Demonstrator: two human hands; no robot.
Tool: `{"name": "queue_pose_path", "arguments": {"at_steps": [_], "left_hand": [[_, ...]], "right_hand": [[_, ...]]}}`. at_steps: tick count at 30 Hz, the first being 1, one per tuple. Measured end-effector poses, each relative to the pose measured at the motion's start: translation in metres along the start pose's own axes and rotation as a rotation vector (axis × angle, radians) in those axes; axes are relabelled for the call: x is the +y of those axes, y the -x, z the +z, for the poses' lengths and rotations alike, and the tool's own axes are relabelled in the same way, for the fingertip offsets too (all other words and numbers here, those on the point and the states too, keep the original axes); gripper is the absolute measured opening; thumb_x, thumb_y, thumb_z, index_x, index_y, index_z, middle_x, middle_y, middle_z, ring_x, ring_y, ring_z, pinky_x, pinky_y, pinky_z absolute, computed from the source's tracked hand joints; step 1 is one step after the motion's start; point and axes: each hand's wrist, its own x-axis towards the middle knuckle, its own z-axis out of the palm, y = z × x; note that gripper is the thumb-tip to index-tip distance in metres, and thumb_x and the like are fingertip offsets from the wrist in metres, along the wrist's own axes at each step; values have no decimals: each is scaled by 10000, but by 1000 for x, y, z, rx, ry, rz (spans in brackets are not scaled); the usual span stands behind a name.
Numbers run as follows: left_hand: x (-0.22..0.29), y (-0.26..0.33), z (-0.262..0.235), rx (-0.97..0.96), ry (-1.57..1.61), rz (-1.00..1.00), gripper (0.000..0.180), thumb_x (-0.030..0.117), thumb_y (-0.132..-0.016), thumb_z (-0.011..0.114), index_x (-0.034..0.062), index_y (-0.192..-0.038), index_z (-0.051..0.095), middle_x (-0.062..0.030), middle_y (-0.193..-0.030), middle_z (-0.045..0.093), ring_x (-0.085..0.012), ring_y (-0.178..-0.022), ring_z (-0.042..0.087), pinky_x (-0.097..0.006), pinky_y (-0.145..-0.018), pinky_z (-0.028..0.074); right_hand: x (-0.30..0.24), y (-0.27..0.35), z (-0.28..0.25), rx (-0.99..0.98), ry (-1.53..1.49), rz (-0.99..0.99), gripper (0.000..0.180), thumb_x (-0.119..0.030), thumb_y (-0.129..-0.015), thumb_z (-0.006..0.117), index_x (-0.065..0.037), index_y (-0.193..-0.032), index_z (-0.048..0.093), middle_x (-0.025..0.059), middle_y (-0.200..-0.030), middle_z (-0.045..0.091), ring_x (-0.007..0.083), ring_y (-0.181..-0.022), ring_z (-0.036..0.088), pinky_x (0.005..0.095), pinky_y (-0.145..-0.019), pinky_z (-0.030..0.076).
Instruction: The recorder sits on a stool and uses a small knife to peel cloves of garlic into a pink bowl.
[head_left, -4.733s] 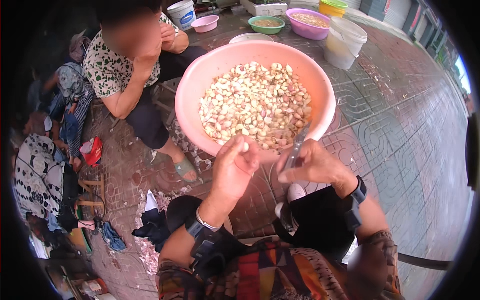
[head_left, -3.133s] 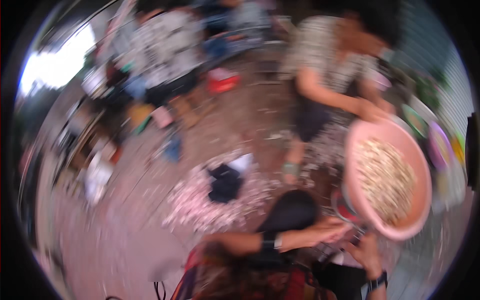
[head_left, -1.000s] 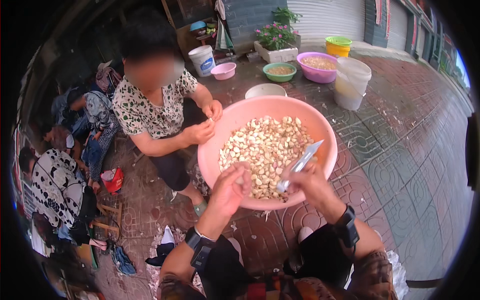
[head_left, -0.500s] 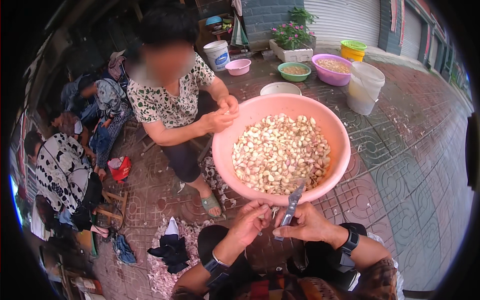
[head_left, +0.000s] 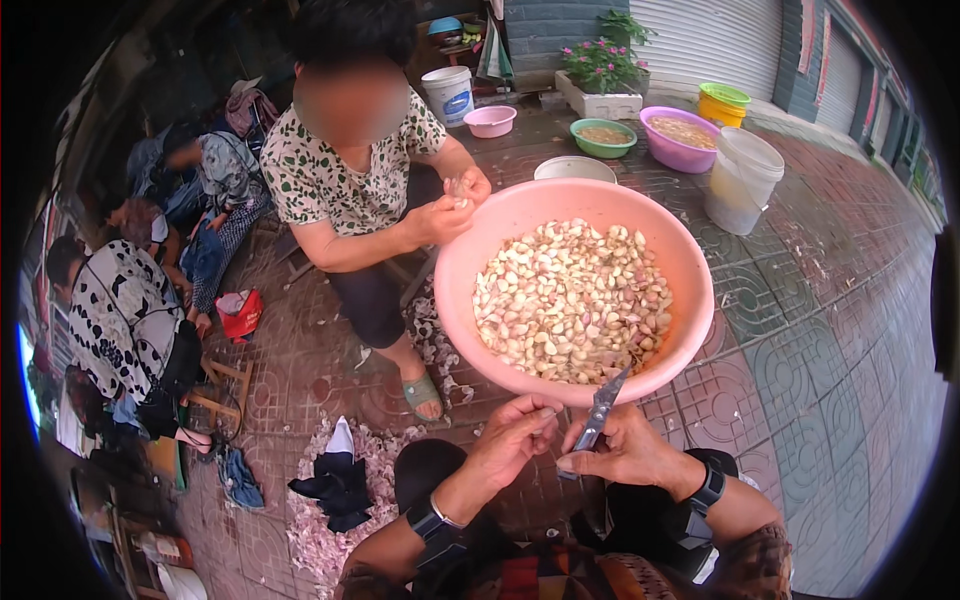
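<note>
- Right hand (head_left: 632, 448): grip closed on a knife (head_left: 604, 400), lower centre.
- Left hand (head_left: 508, 442): fingers curled, cannot tell if gripping.
- Garlic (head_left: 570, 300): in the pink basin (head_left: 457, 268), centre.
- Peeling seems in hand; next needs careful cutting.

A knife (head_left: 598, 420) with a dark grey, pointed blade and a paler grey handle sits in the right hand (head_left: 635, 450), slanting so its tip points toward 1 o'clock and its handle end toward 7. It lies at the 6 o'clock side of a large, round, salmon-pink basin (head_left: 456, 300); the tip overlaps the near rim in view, and whether they touch cannot be told. A broad heap of loose garlic cloves (head_left: 570, 300) covers the basin's floor, mostly cream-white, with more purple-tinged ones toward 3 and 4 o'clock. The basin's inner wall looks more orange at 4 o'clock.
</note>
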Motion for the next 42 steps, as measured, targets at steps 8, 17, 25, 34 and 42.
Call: {"name": "queue_pose_path", "arguments": {"at_steps": [8, 17, 25, 34, 42], "left_hand": [[0, 2, -3, 0, -4, 37, 140, 121, -845, 532, 28, -944, 565, 13, -677, 504, -73, -641, 470, -199, -564, 345], [3, 4, -3, -7, -29, 62, 145, 138, -847, 535, 35, -943, 568, 24, -680, 500, -62, -645, 461, -197, -567, 341], [0, 4, -4, 12, -52, 68, 152, 152, -850, 533, 37, -945, 567, 25, -682, 497, -47, -612, 442, -187, -534, 344], [-3, 1, -11, -67, 174, -7, 289, 122, -839, 503, 14, -1106, 487, -71, -741, 558, -186, -665, 567, -243, -555, 428], [6, 5, -10, 111, 232, -46, 258, 85, -831, 512, 22, -1082, 506, -45, -738, 540, -146, -610, 488, -264, -517, 401]], "right_hand": [[-4, -1, 3, -6, 73, 71, 119, -72, -710, 675, -19, -755, 578, 25, -805, 599, 104, -750, 550, 252, -597, 447], [-1, -2, 5, -7, 135, 9, 126, -82, -707, 677, -18, -746, 575, 28, -749, 588, 102, -692, 543, 253, -582, 438], [-1, -2, 8, 12, 140, -18, 138, -88, -695, 685, -16, -734, 573, 37, -739, 585, 115, -661, 537, 246, -539, 429], [3, 1, 9, 15, 153, -54, 145, -108, -680, 681, -18, -729, 579, 67, -677, 577, 170, -577, 554, 294, -525, 429], [6, 5, 12, -85, 131, -40, 149, -144, -702, 645, -32, -692, 547, 85, -558, 514, 220, -489, 527, 320, -495, 420]]}}
